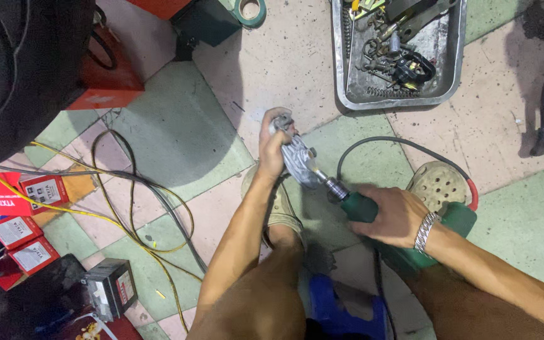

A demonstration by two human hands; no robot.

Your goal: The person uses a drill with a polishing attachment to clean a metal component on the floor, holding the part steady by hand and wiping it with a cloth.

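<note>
Knees and a blue stool (341, 308) fill the bottom centre of the frame, so the person sits low, close over the work on the tiled floor (177, 126).

At the lower left lie red boxes (17, 230) and a small black battery (111, 288), with yellow and grey cables (136, 208) looping across the tiles, all well apart from the hands and out of the tool's way. A dark tyre (20, 69) fills the upper left corner.

Just left of centre, the left hand (273, 148) is clenched around the top of a silvery metal part (298, 160), tilting it toward the tool, apparently to steady it against the pressure. A sandalled foot (281, 204) sits just below it.

Right of centre, the right hand (395, 217), a metal bracelet on its wrist, grasps the body of a green power tool (363, 208), whose tip meets the lower edge of the metal part. Its black cord (385, 143) arcs away behind.

At the upper right, a metal tray (451, 82) keeps springs and small parts together.
</note>
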